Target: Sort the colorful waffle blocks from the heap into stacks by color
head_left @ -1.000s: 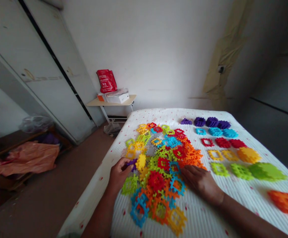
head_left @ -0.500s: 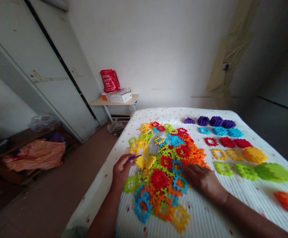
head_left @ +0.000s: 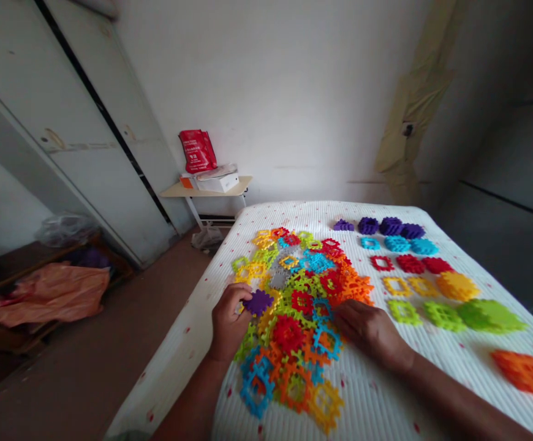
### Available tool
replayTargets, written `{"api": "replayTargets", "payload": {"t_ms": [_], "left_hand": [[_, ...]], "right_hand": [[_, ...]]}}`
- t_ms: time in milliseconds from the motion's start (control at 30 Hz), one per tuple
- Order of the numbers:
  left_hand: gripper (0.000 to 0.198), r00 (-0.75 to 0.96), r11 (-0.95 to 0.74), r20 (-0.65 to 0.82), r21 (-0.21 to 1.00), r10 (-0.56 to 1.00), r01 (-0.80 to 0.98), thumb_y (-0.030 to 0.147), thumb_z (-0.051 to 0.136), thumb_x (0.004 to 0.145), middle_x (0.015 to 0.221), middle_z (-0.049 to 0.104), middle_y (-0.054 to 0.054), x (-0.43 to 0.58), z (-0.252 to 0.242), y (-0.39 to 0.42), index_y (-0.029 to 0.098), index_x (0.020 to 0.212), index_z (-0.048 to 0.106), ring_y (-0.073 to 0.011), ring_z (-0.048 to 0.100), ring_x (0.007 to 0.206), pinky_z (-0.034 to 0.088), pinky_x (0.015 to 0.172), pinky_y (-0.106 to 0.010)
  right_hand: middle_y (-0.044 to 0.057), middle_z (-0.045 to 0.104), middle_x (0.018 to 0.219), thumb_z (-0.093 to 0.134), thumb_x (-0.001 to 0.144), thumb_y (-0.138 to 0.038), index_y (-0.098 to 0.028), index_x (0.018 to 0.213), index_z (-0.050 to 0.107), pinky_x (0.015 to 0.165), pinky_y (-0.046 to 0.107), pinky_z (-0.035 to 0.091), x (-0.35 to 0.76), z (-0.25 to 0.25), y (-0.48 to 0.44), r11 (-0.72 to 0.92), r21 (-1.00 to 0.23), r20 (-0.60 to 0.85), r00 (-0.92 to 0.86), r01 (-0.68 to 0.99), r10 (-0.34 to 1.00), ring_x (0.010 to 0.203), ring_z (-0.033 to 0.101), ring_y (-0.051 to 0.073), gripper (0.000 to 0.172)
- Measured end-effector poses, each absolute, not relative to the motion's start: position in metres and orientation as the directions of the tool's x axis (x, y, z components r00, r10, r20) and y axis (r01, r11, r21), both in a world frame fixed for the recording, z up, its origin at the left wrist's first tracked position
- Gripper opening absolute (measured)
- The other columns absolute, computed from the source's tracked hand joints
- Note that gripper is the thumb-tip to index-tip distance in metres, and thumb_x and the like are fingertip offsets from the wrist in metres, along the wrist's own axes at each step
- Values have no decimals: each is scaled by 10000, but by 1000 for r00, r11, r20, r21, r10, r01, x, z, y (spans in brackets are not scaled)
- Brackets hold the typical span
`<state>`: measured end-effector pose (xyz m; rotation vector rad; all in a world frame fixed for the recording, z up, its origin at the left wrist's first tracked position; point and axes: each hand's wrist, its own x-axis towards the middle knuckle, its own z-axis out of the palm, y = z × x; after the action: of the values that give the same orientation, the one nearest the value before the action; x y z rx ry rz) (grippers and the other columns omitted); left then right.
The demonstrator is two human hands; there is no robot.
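A flat purple interlocking block [head_left: 258, 302] with notched edges is pinched between the thumb and fingers of my left hand [head_left: 230, 318], its broad face turned up over the left side of the pile. Under and around it lie mixed toothed blocks: red [head_left: 288, 334], blue [head_left: 257, 383], orange [head_left: 353, 285], green, yellow and grey. At the pile's right edge, my right hand [head_left: 372, 331] rests palm down, fingers stretched toward a blue square frame [head_left: 324, 310]. I see nothing held in it, though its fingertips are partly hidden.
Right of the pile, blocks stand sorted in rows: purple [head_left: 390, 225], blue [head_left: 397, 244], red [head_left: 410, 264], yellow [head_left: 457, 286], green [head_left: 491, 315] and orange [head_left: 526, 372]. Everything lies on a white quilted bed cover [head_left: 179, 367]. A small table [head_left: 174, 191] with a red bag [head_left: 197, 150] stands beyond.
The purple block in my left hand has turned from edge-on to face-up. My right hand stays by the pile's edge. The whole view has shifted slightly.
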<state>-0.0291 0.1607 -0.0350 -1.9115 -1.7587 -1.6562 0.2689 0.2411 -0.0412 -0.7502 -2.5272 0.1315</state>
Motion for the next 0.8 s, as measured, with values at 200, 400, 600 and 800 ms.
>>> {"api": "replayTargets", "payload": {"t_ms": [200,400,600,800], "left_hand": [[308,10,-419,751,357,661,834,-38,423,605,815,577,-28,1,-11,178,200,750,556,-144,579,813,483,735,-251],[325,206,-611,796,242,569,754,-40,407,631,794,609,-17,37,8,194,215,765,557,-124,610,775,491,704,-200],[299,272,-672,789,225,550,705,-38,445,669,775,610,-6,53,8,200,222,783,536,-111,614,753,492,706,-182],[322,317,-702,775,217,547,679,-51,406,681,791,614,-11,55,6,202,225,787,535,-108,621,779,495,735,-179]], "right_hand": [[92,641,976,559,846,-362,-177,985,617,698,262,485,259,0,247,710,-669,447,-645,218,619,820,604,155,238],[78,604,1088,748,652,-423,-190,1099,606,831,331,456,250,24,253,518,-855,342,-725,24,598,969,560,194,524],[58,630,1028,763,648,-356,-185,1088,620,832,319,456,253,23,253,493,-869,348,-768,-49,537,924,571,167,493],[54,624,1072,753,660,-284,-205,1120,603,865,321,451,261,26,255,574,-817,375,-803,-50,464,965,568,164,490]]}}
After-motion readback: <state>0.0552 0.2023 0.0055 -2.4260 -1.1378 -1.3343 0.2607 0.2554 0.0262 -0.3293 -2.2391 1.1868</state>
